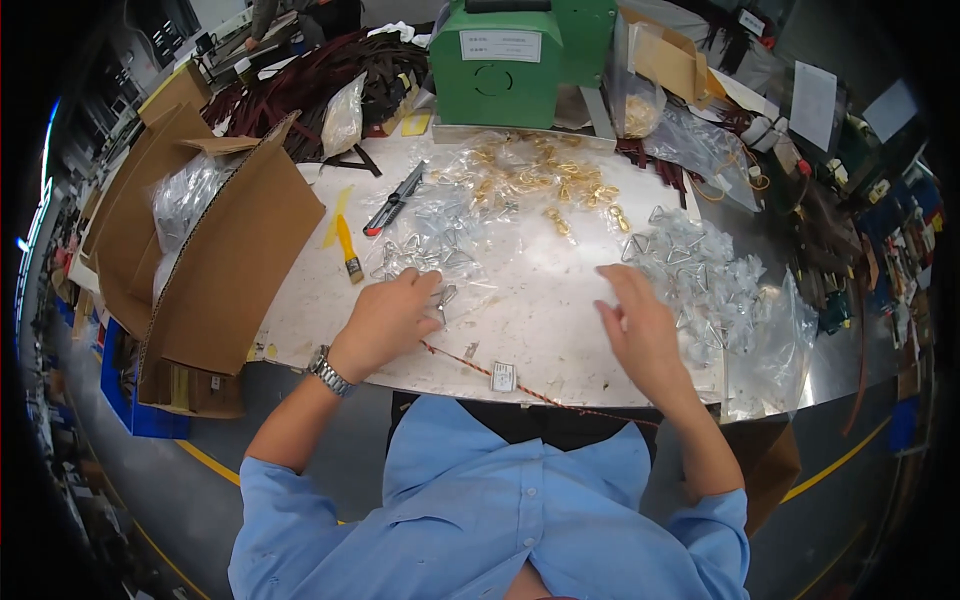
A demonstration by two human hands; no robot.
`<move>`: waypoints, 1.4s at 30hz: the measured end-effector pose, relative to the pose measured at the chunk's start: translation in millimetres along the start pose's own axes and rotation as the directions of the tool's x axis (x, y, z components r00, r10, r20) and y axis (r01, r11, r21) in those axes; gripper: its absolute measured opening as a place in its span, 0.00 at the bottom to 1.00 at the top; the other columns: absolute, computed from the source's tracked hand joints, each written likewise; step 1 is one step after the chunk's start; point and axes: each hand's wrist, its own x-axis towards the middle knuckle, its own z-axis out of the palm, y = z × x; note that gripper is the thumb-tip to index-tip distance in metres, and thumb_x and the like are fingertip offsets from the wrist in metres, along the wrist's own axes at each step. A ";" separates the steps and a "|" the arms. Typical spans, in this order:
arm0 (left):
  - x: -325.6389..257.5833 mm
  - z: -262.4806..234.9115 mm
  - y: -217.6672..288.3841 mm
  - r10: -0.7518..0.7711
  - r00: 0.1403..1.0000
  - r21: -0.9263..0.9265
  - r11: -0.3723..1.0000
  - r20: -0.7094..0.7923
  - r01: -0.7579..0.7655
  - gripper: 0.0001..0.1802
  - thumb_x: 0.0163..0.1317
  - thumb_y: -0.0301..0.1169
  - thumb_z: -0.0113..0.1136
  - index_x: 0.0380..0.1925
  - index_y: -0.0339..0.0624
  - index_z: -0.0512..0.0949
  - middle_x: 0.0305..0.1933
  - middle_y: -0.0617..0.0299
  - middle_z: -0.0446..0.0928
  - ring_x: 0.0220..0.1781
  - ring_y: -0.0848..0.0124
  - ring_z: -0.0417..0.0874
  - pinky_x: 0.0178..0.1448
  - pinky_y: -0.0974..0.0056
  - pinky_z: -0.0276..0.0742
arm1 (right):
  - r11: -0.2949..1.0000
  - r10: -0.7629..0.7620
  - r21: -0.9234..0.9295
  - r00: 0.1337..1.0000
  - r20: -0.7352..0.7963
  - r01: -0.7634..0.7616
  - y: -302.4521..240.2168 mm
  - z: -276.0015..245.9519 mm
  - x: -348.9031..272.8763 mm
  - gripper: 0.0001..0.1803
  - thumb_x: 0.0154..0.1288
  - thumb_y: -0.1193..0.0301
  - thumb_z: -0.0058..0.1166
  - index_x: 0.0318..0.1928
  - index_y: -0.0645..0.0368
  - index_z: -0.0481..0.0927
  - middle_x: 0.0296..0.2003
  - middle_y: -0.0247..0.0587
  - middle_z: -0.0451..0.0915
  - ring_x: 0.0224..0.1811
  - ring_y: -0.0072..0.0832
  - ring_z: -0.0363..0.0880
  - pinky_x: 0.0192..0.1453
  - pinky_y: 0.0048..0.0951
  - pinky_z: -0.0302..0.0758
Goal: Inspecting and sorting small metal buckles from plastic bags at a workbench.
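Observation:
My left hand [388,318] is low over the white worktable, its thumb and forefinger apart. A small triangular metal ring [446,297] lies at its fingertips, beside a loose pile of similar silver rings [440,245] in clear plastic. To the right, my right hand [642,325] hovers with fingers spread and nothing in them. Close by it is a larger heap of bagged silver rings [690,265]. A thin reddish braided cord [520,388] runs from below my left hand toward the table's front edge, passing a small white tag [503,376].
Gold-coloured clasps [570,180] lie on plastic before a green machine [497,70]. A black-and-red utility knife [396,200] and a yellow-handled brush [347,248] lie left of centre. An open cardboard box [235,260] stands at the left; dark strips [300,85] pile up behind.

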 end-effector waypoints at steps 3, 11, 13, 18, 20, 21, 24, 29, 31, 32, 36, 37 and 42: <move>-2.8 15.4 -1.2 0.013 0.999 0.056 0.998 0.046 -0.016 0.16 0.63 0.31 0.69 0.50 0.41 0.81 0.43 0.53 0.82 0.44 0.51 0.87 0.48 0.51 0.82 | 0.960 -0.266 -0.040 0.949 0.167 0.277 -24.8 38.2 1.3 0.25 0.68 0.76 0.60 0.64 0.63 0.76 0.63 0.52 0.77 0.56 0.48 0.82 0.58 0.43 0.82; 3.3 34.9 3.4 0.174 0.981 -0.042 0.983 -0.082 -0.178 0.10 0.62 0.26 0.67 0.42 0.39 0.81 0.38 0.53 0.81 0.38 0.53 0.86 0.42 0.53 0.81 | 0.818 -0.500 -0.237 0.852 0.154 0.524 -30.1 117.3 35.4 0.26 0.63 0.73 0.54 0.62 0.68 0.77 0.61 0.50 0.77 0.59 0.43 0.76 0.61 0.39 0.76; 3.1 35.3 1.5 0.130 0.985 -0.228 0.962 -0.116 -0.153 0.07 0.62 0.24 0.66 0.40 0.37 0.82 0.36 0.53 0.82 0.34 0.56 0.85 0.40 0.56 0.80 | 0.815 -0.541 -0.181 0.835 0.101 0.550 -30.7 127.7 42.9 0.20 0.62 0.72 0.55 0.54 0.65 0.80 0.50 0.45 0.77 0.52 0.39 0.74 0.53 0.37 0.74; 10.7 36.3 -12.2 0.019 0.999 -0.404 0.914 -0.029 -0.029 0.07 0.64 0.23 0.66 0.41 0.35 0.83 0.35 0.56 0.83 0.33 0.67 0.82 0.40 0.63 0.78 | 0.756 -0.631 -0.181 0.774 0.054 0.629 -26.7 134.8 54.6 0.12 0.62 0.71 0.56 0.44 0.61 0.81 0.43 0.40 0.77 0.48 0.37 0.75 0.49 0.37 0.74; 12.6 35.4 -14.6 -0.033 0.999 -0.484 0.874 0.007 0.033 0.07 0.66 0.23 0.65 0.42 0.34 0.83 0.35 0.58 0.84 0.34 0.72 0.81 0.41 0.65 0.77 | 0.730 -0.663 -0.149 0.744 0.083 0.667 -25.3 133.0 61.0 0.10 0.61 0.70 0.56 0.41 0.61 0.82 0.40 0.40 0.77 0.47 0.36 0.75 0.48 0.36 0.73; 13.4 35.4 -17.2 -0.054 0.998 -0.552 0.832 0.019 0.055 0.06 0.67 0.24 0.65 0.42 0.33 0.83 0.35 0.61 0.84 0.35 0.76 0.80 0.42 0.67 0.77 | 0.695 -0.689 -0.183 0.717 0.109 0.695 -26.3 130.1 64.3 0.09 0.60 0.71 0.57 0.39 0.61 0.81 0.38 0.40 0.77 0.45 0.35 0.76 0.46 0.36 0.73; 19.1 36.3 -24.9 -0.100 0.994 -0.667 0.738 0.042 0.102 0.06 0.70 0.25 0.64 0.41 0.33 0.83 0.36 0.67 0.83 0.36 0.81 0.77 0.42 0.70 0.75 | 0.647 -0.729 -0.203 0.675 0.119 0.735 -22.3 129.7 73.3 0.07 0.57 0.71 0.58 0.35 0.60 0.81 0.33 0.39 0.76 0.41 0.35 0.76 0.44 0.37 0.73; 37.8 17.8 -21.5 -0.295 0.955 -0.862 0.478 0.023 0.168 0.11 0.74 0.32 0.67 0.47 0.34 0.84 0.39 0.71 0.84 0.40 0.84 0.78 0.47 0.72 0.77 | 0.915 -0.387 0.113 0.922 -0.024 0.388 -20.0 106.8 83.8 0.04 0.59 0.72 0.62 0.33 0.58 0.82 0.30 0.39 0.81 0.37 0.38 0.82 0.43 0.42 0.78; 46.6 11.4 -13.5 -0.283 0.956 -0.864 0.497 -0.071 0.083 0.16 0.73 0.35 0.69 0.52 0.34 0.84 0.42 0.69 0.85 0.43 0.83 0.80 0.50 0.72 0.78 | 0.951 -0.245 0.193 0.970 -0.002 0.241 -17.3 95.8 82.2 0.04 0.64 0.72 0.62 0.36 0.59 0.84 0.31 0.38 0.84 0.35 0.31 0.84 0.41 0.36 0.79; 50.5 11.4 -12.9 -0.211 0.977 -0.848 0.524 -0.041 0.078 0.18 0.73 0.36 0.69 0.55 0.34 0.83 0.43 0.68 0.86 0.44 0.83 0.81 0.50 0.71 0.79 | 0.921 -0.084 0.388 0.987 0.134 0.025 -16.6 90.2 83.0 0.06 0.67 0.71 0.62 0.37 0.61 0.84 0.31 0.36 0.84 0.34 0.27 0.83 0.40 0.33 0.78; 72.1 33.7 7.1 0.037 0.999 -0.918 0.397 0.010 -0.006 0.18 0.70 0.35 0.71 0.51 0.33 0.85 0.41 0.64 0.87 0.41 0.81 0.83 0.47 0.69 0.80 | 0.743 0.090 0.588 0.918 0.387 -0.320 -2.5 71.3 76.7 0.12 0.76 0.67 0.60 0.40 0.64 0.85 0.32 0.27 0.83 0.36 0.14 0.78 0.43 0.23 0.76; 77.3 36.0 11.7 0.038 0.999 -0.920 0.392 0.003 -0.012 0.18 0.70 0.35 0.71 0.51 0.33 0.85 0.41 0.64 0.87 0.41 0.81 0.83 0.47 0.69 0.80 | 0.749 0.089 0.581 0.918 0.387 -0.318 0.6 66.4 73.3 0.12 0.76 0.67 0.60 0.40 0.64 0.85 0.32 0.27 0.83 0.36 0.14 0.78 0.43 0.23 0.76; 94.6 39.1 39.0 -0.046 0.995 -0.882 0.461 0.086 0.097 0.11 0.68 0.32 0.71 0.35 0.33 0.88 0.33 0.63 0.87 0.35 0.81 0.82 0.42 0.70 0.78 | 0.462 0.224 0.717 0.851 0.475 -0.522 10.0 50.7 51.0 0.09 0.77 0.67 0.62 0.42 0.61 0.86 0.35 0.27 0.84 0.37 0.15 0.79 0.42 0.23 0.78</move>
